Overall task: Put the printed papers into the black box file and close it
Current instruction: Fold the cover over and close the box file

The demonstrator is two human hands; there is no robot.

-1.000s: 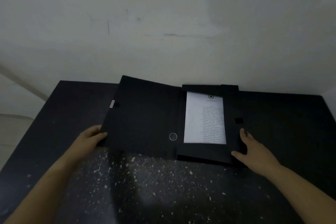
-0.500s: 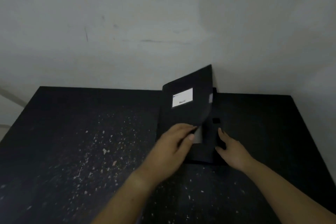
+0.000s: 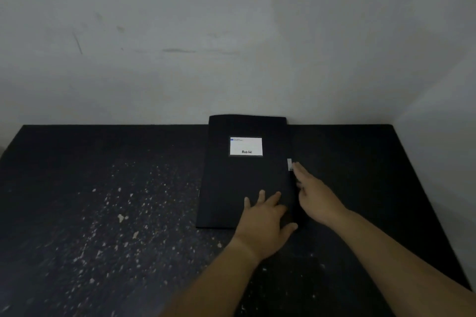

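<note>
Black speckled table [image 3: 103,213] meets grey wall [image 3: 180,33].

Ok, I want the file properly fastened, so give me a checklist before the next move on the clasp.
1. Cover of the black box file down flat: ok.
2. Printed papers out of sight under the cover: ok.
3. Left hand pressing the cover near its front right corner: ok.
4. Right hand fingertips at the small grey tab on the right edge: ok.
5. Tab actually fastened: cannot tell.
6. File fully on the black table: not ok, far end overhangs.
</note>
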